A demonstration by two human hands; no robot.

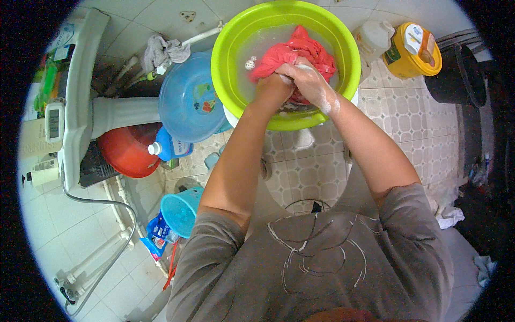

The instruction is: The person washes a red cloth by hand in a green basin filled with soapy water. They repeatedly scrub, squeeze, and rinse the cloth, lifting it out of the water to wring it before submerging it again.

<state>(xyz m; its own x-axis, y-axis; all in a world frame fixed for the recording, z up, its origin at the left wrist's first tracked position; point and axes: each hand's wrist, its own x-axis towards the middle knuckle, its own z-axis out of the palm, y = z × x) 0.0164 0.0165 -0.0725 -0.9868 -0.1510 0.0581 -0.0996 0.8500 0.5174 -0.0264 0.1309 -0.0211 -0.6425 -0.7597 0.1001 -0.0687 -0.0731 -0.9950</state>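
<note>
A bright lime-green basin of cloudy water stands at the upper middle. In it lies a bunched, wet red cloth, partly above the water. My left hand is closed on the cloth, its fingers largely hidden by the folds and by my other hand. Reaching in from the right, my right hand grips the cloth against my left one. White suds coat its back and wrist. Near the basin's left inner wall a small white dotted ball floats. Darker fabric shows beneath my hands at the basin's near side.
Left of the basin are a clear blue basin, a red basin, a blue bottle and a white pedestal sink. A turquoise bucket stands nearer. To the right are a whitish jug, a yellow tub and a black bin.
</note>
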